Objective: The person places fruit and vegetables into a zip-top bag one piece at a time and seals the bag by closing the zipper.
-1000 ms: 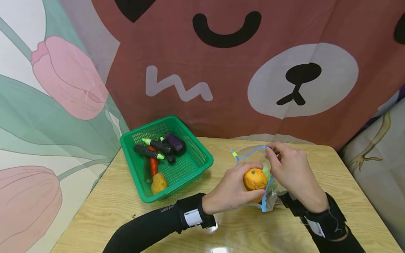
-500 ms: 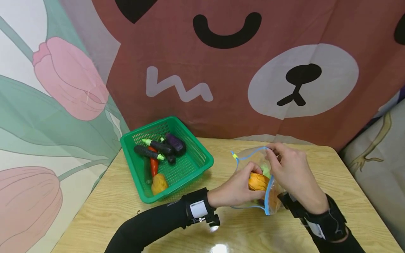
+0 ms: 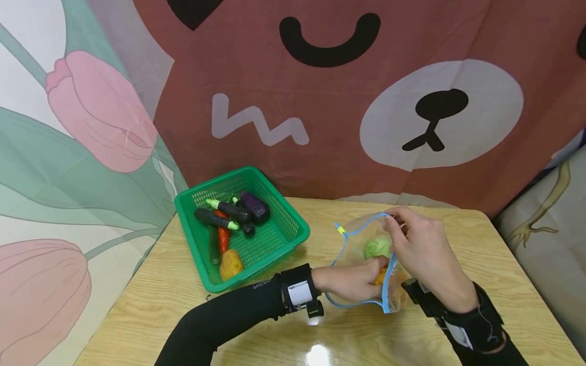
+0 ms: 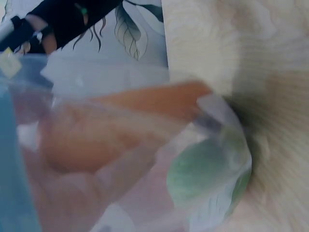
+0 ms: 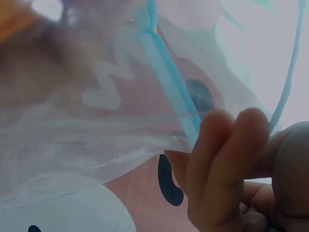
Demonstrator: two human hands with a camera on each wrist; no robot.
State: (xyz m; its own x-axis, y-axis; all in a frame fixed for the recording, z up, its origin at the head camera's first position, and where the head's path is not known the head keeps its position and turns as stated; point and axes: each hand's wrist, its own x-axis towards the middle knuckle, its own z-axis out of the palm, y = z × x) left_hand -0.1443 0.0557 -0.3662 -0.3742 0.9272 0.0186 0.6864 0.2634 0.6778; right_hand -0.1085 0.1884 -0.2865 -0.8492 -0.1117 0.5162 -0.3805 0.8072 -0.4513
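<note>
My left hand (image 3: 354, 282) is inside a clear zip bag (image 3: 386, 292) with a blue-edged mouth, fingers curled round an orange (image 3: 380, 276) that shows only in part. My right hand (image 3: 423, 249) pinches the far right of the mouth between thumb and fingers, holding it spread. A pale green round vegetable (image 3: 377, 247), like a small cabbage, is in the bag just beyond the left hand. Through the plastic, the left wrist view has a blurred long orange-coloured shape (image 4: 120, 125). The right wrist view shows curled fingertips (image 5: 219, 128) on the blue zip strip.
To the left stands a green plastic basket (image 3: 299, 231) holding dark eggplants (image 3: 255, 207), a red pepper (image 3: 223, 236), a green cucumber-like vegetable (image 3: 213, 246) and a yellow pear-shaped item (image 3: 231, 264). Behind the wooden table (image 3: 274, 330) hangs a printed bear cloth (image 3: 329, 112).
My left hand has carried the orange from the bag's mouth rightward and down into the bag. The pale green vegetable shows more fully. My right hand stays at the bag's edge.
</note>
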